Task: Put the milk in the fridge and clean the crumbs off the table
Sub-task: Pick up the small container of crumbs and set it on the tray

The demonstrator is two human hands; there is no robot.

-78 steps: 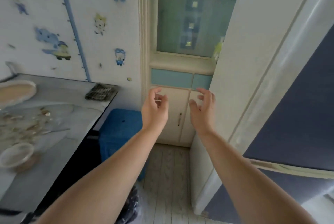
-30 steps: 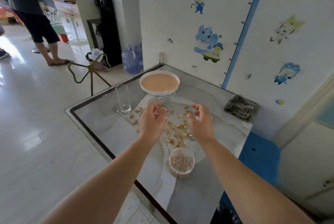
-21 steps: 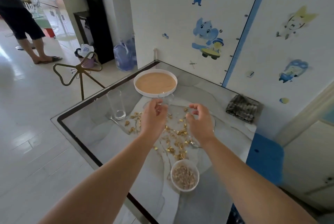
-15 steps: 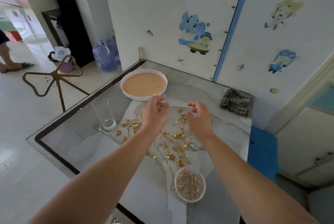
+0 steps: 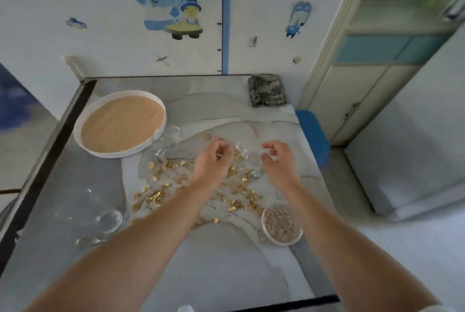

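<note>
Golden crumbs (image 5: pixel 161 193) lie scattered across the middle of the grey marble table (image 5: pixel 226 269). My left hand (image 5: pixel 211 163) hovers over the crumbs with its fingers loosely curled and holds nothing. My right hand (image 5: pixel 278 161) hovers to the right of it, also loosely curled and empty. A dark folded cloth (image 5: pixel 266 91) lies at the table's far right corner. The white fridge (image 5: pixel 415 150) stands on the right with its door closed. No milk is in view.
A round white tray (image 5: pixel 83 140) with a tan inside sits at the far left. A clear drinking glass (image 5: pixel 100 213) stands front left. A small bowl of grains (image 5: pixel 281 224) sits front right. A blue stool (image 5: pixel 314 135) stands between table and cabinet.
The view has swung from the fridge and cabinet round to the table. Both empty hands now hover over the crumbs, and the table is seen square on.
</note>
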